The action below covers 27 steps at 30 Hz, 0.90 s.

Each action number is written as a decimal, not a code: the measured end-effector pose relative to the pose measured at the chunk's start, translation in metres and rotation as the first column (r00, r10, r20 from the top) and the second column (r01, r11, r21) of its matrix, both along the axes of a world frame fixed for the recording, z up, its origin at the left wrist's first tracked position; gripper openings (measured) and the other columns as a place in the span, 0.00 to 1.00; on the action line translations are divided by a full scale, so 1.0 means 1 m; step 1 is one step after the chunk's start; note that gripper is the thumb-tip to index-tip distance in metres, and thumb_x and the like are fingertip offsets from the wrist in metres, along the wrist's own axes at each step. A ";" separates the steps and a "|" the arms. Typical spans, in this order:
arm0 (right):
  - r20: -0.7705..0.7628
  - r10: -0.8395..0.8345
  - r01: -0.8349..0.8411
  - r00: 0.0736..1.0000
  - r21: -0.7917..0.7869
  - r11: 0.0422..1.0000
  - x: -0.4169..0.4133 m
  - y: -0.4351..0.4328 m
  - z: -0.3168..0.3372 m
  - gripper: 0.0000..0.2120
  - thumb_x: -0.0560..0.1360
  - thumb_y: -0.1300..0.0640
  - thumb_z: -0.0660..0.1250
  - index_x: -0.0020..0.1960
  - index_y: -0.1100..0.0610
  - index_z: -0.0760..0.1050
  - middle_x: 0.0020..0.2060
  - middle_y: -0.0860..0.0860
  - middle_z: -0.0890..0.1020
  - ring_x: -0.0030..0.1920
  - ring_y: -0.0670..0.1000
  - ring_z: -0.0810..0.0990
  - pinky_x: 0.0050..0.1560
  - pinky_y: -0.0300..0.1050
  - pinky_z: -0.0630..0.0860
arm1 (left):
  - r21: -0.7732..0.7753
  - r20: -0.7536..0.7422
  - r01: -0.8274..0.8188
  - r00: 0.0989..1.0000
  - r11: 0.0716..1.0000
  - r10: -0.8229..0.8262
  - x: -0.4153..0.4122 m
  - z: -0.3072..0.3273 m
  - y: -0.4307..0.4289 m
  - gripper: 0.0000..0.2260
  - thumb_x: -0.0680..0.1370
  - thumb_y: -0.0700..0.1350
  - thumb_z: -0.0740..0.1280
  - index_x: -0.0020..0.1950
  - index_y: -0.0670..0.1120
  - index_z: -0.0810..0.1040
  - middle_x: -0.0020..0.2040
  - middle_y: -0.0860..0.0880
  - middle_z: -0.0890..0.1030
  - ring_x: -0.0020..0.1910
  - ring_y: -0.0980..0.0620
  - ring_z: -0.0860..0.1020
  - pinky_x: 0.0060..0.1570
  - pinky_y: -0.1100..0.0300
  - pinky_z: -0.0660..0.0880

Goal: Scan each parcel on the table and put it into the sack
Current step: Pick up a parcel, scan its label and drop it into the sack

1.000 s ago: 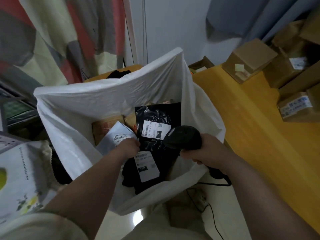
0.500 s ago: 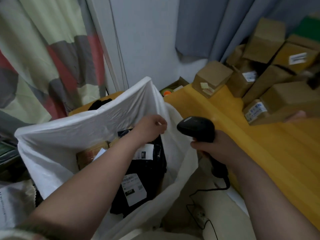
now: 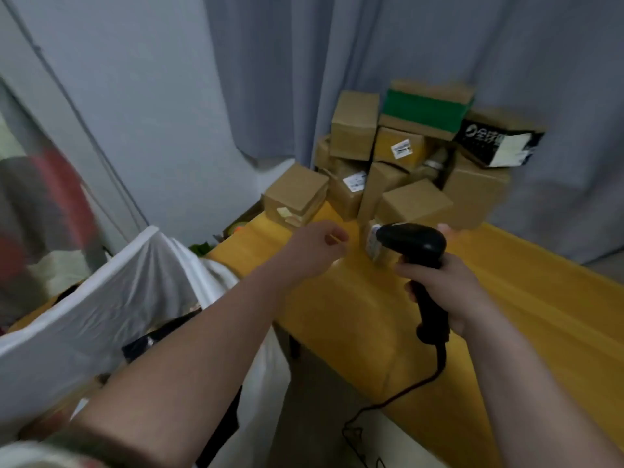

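The parcels (image 3: 351,130) are seen heaped at the far end of the table (image 3: 337,315), against a grey curtain (image 3: 270,79). Most are plain brown cardboard boxes, several tilted and leaning on one another; white labels are borne by a few. One box near the top is crossed by a green band (image 3: 425,109), and beside it a black box (image 3: 496,143) with white print and a white label is lodged at a slant. A squat brown box (image 3: 295,194) is set apart at the heap's left, near the table's edge. A small labelled parcel (image 3: 370,243) is partly hidden just behind the head of the scanner (image 3: 412,244).

The scanner's black handle is gripped in the right hand (image 3: 442,292), fingers wrapped round it; its cable (image 3: 405,400) hangs down beside the table. The left hand (image 3: 317,246) is held above the table near the small parcel, fingers loosely curled, nothing in them.

The white sack (image 3: 118,298) stands open to the table's left, and a dark package (image 3: 152,339) is glimpsed inside it. Much of the view is blurred.
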State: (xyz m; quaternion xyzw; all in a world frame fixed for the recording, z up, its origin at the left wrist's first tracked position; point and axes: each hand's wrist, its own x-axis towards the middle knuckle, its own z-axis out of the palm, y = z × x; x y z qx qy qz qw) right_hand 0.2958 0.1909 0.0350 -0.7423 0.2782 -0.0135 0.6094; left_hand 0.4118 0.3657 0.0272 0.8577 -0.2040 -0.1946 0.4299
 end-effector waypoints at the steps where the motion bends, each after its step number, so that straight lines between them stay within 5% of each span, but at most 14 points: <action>1: 0.009 -0.021 0.021 1.000 0.010 1.000 0.001 -0.011 0.002 0.10 0.72 0.60 0.73 0.50 0.64 0.79 0.37 0.58 0.78 0.34 0.55 0.76 0.41 0.52 0.75 | -0.005 -0.006 0.005 1.000 1.000 -0.005 0.003 0.002 -0.013 0.12 0.79 0.47 0.66 0.62 0.49 0.76 0.54 0.50 0.77 0.51 0.51 0.77 0.51 0.56 0.77; 7: 0.066 -0.101 0.097 0.993 0.055 0.994 0.012 -0.073 0.011 0.12 0.73 0.60 0.72 0.53 0.64 0.78 0.37 0.58 0.77 0.33 0.53 0.76 0.39 0.50 0.74 | 0.028 0.018 0.005 1.000 1.000 -0.006 0.027 -0.001 -0.090 0.19 0.78 0.48 0.68 0.68 0.49 0.72 0.57 0.52 0.73 0.54 0.53 0.72 0.50 0.60 0.71; 12: 0.072 -0.161 0.155 0.984 0.084 0.984 0.019 -0.117 0.010 0.09 0.73 0.59 0.72 0.51 0.61 0.78 0.35 0.57 0.77 0.33 0.53 0.76 0.40 0.50 0.75 | 0.081 0.025 -0.053 0.998 0.995 0.051 0.048 -0.026 -0.145 0.33 0.70 0.51 0.75 0.71 0.46 0.69 0.67 0.47 0.70 0.63 0.46 0.72 0.57 0.53 0.75; 20: 0.047 -0.175 0.164 0.984 0.181 0.970 0.020 -0.160 -0.013 0.02 0.73 0.61 0.71 0.44 0.58 0.78 0.32 0.53 0.76 0.32 0.52 0.75 0.35 0.44 0.74 | 0.260 0.172 -0.166 0.977 0.951 0.124 0.074 -0.062 -0.185 0.50 0.65 0.51 0.79 0.78 0.48 0.52 0.77 0.43 0.54 0.74 0.41 0.58 0.70 0.47 0.64; 27: 0.050 -0.206 0.186 0.977 0.265 0.946 0.022 -0.177 -0.025 0.05 0.72 0.62 0.71 0.48 0.60 0.77 0.32 0.55 0.76 0.33 0.53 0.75 0.37 0.48 0.74 | 0.181 0.209 -0.167 0.969 0.969 0.128 0.084 -0.073 -0.194 0.53 0.60 0.48 0.81 0.77 0.49 0.54 0.67 0.44 0.68 0.66 0.43 0.67 0.64 0.47 0.70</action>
